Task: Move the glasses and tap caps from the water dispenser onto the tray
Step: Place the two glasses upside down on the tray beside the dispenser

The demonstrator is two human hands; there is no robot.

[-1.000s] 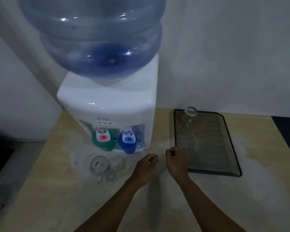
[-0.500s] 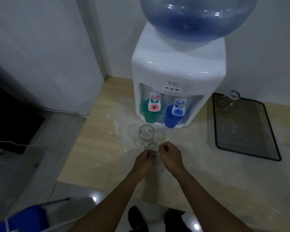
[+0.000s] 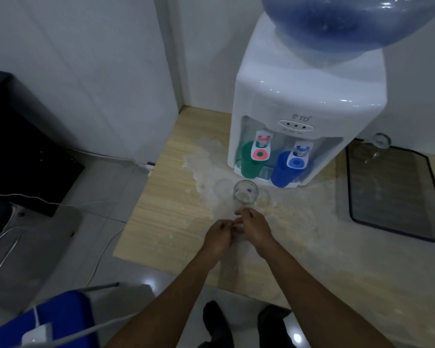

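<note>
The white water dispenser (image 3: 299,101) stands on the wooden table. A green tap cap (image 3: 248,159) sits under its red tap and a blue tap cap (image 3: 284,172) under its blue tap. A clear glass (image 3: 245,194) stands on the table in front of the dispenser, with two fainter glasses beside it, one to the left (image 3: 221,188) and one to the right (image 3: 263,197). The dark tray (image 3: 397,197) lies to the right, with one glass (image 3: 381,140) at its far corner. My left hand (image 3: 219,238) and right hand (image 3: 255,227) are together just short of the middle glass, fingers curled and touching, holding nothing I can see.
The table's left edge (image 3: 146,197) drops to a tiled floor with cables. A dark cabinet (image 3: 23,146) and a blue object (image 3: 48,320) are at the left. The table's front edge is near my shoes (image 3: 219,322). A large blue bottle (image 3: 349,23) tops the dispenser.
The view has pulled back and swung left. My hands have moved from near the tray's corner to in front of the glasses, staying close together.
</note>
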